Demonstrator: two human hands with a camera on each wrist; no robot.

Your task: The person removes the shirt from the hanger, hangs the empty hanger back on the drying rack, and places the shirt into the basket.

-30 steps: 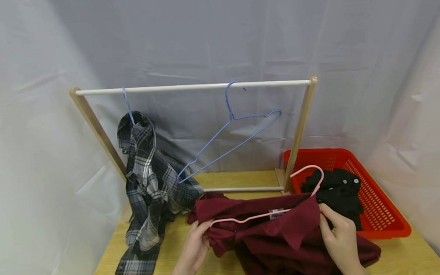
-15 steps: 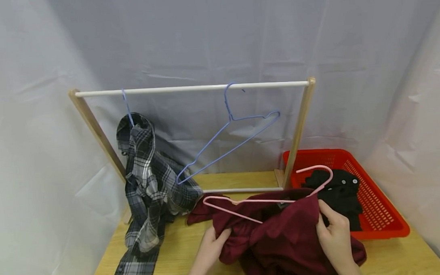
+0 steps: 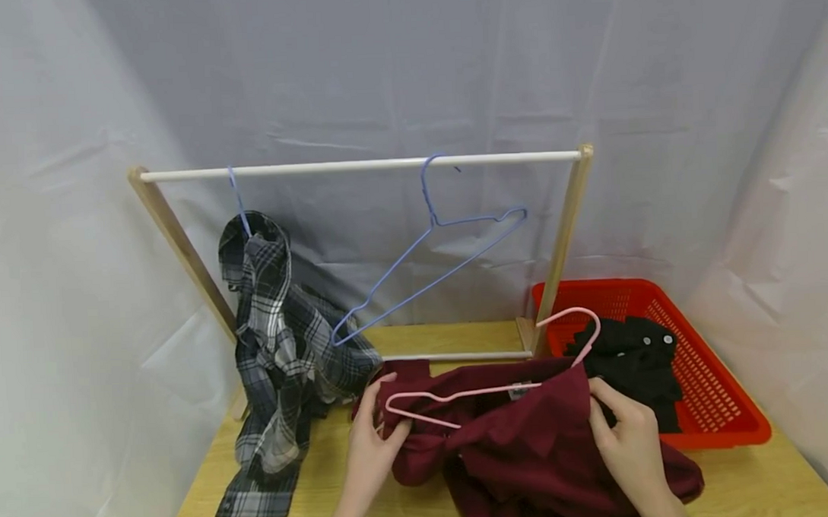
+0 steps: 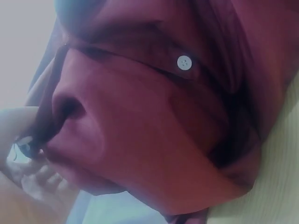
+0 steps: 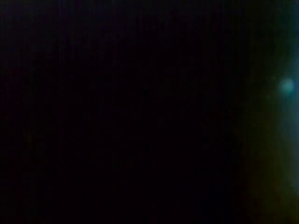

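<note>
Higher and further left than half a second ago, the left hand (image 3: 367,439) grips the maroon shirt (image 3: 523,449), lower centre; the right hand (image 3: 625,430) pinches its edge; uneven tugging could dislodge the pink hanger (image 3: 487,391)

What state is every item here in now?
Maroon shirt: bunched, held by left hand and right hand
Pink hanger: partly inside the maroon shirt, hook exposed
Plaid shirt: rumpled, hanging from the rack
Bare blue hanger: hooked on the rack, tilted
Red basket: upright, holding black clothing
</note>
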